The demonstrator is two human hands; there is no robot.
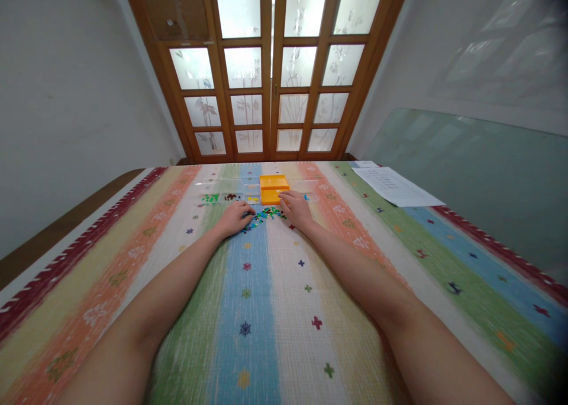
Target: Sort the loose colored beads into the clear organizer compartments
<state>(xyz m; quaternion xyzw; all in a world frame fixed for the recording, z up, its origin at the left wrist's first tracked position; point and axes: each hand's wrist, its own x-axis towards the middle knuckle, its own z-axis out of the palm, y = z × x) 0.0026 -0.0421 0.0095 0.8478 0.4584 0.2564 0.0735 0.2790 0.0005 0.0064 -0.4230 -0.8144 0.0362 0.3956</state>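
Small multicoloured pieces (270, 213) lie in a loose heap on the striped tablecloth. My left hand (235, 218) rests at the heap's left edge, its fingers curled together; anything between the fingertips is too small to make out. An open orange box (274, 182) with a raised lid stands just behind the heap. My right hand (296, 209) reaches to the box's front right corner with thumb and fingers drawn together, and what they hold is hidden. Behind my hands, a clear compartment tray holds green pieces (211, 198), dark red-brown pieces (231, 197), yellow pieces (252, 199) and blue pieces (306, 197).
The striped tablecloth (246, 346) covers the long table. White paper sheets (397, 186) lie at the far right side. A pale glass panel (470, 174) leans along the right wall. Wooden doors with glass panes (273, 91) stand beyond the far edge.
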